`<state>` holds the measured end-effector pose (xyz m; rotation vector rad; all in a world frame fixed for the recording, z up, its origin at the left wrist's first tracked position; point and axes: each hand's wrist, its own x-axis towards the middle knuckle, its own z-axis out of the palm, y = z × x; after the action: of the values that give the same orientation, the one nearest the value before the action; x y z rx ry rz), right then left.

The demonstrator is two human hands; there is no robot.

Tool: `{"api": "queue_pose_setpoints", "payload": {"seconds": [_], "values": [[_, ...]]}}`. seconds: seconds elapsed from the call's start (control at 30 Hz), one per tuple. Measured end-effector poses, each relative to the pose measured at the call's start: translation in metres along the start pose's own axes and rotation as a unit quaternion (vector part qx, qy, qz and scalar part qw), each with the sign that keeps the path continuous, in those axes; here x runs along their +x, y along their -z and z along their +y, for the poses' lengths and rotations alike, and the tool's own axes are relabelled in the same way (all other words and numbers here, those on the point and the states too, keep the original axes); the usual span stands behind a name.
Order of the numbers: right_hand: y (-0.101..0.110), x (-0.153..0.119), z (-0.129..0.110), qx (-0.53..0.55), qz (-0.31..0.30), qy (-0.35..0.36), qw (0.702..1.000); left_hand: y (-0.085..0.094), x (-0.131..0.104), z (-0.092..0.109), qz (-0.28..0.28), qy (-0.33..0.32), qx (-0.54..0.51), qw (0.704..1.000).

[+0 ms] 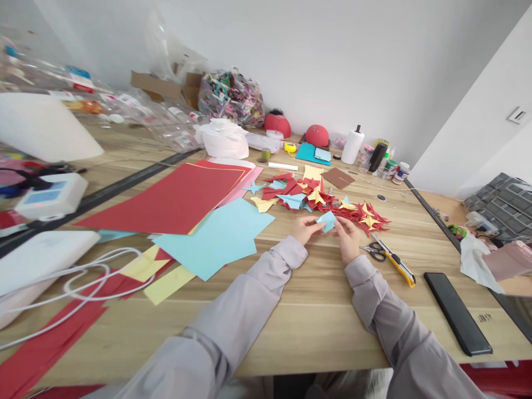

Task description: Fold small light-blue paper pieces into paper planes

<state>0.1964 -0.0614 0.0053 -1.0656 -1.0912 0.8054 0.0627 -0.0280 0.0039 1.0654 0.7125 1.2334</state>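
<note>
A small light-blue piece of folded paper [327, 221] is held up between my two hands, just above the table. My left hand [306, 229] pinches its left edge, fingers closed. At its right edge, my right hand [347, 238] grips it between thumb and fingers. Right behind the hands lies a heap of folded red paper pieces [376, 223], with yellow paper stars [316, 195] and blue folded pieces [292, 200] among them. Scissors [375, 251] and a yellow utility knife [399, 267] lie to the right of my right hand.
Large red sheets [174, 199] and light-blue sheets [216, 238] spread on the left, near a white cable [103, 277] and red strips [54, 343]. A black phone [457, 313] lies at right. Along the wall stand a white bottle [353, 146] and a bag of trinkets [230, 97].
</note>
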Motion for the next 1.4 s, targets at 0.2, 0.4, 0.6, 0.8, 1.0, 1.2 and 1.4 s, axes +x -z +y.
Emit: {"api": "queue_pose_setpoints", "payload": {"seconds": [0.2, 0.4, 0.6, 0.8, 1.0, 1.2, 1.4], "values": [[-0.0003, 0.0007, 0.0023, 0.009, -0.011, -0.011, 1.000, -0.0003, 0.0000, 0.0025, -0.008, 0.059, -0.071, 0.996], [-0.0006, 0.0007, 0.0010, 0.008, -0.001, -0.021, 1.000, 0.0016, 0.0027, 0.0010, -0.012, 0.012, -0.115, 0.993], [0.0011, 0.0024, 0.0023, 0.059, 0.012, -0.054, 0.997, 0.0064, 0.0046, -0.0050, -0.049, 0.081, -0.072, 0.993], [0.0017, 0.0018, 0.0020, 0.067, -0.049, -0.082, 0.993, 0.0078, 0.0057, -0.0053, -0.032, 0.079, -0.068, 0.994], [0.0022, 0.0031, 0.0015, 0.065, -0.044, -0.098, 0.992, 0.0085, 0.0034, -0.0022, -0.063, 0.055, -0.023, 0.996], [0.0038, 0.0045, -0.0027, 0.109, -0.036, -0.131, 0.985, 0.0075, 0.0014, 0.0013, -0.079, 0.058, -0.012, 0.995], [0.0022, 0.0027, -0.0027, 0.092, -0.052, -0.119, 0.987, 0.0053, 0.0009, 0.0034, -0.055, 0.083, -0.059, 0.993]]}}
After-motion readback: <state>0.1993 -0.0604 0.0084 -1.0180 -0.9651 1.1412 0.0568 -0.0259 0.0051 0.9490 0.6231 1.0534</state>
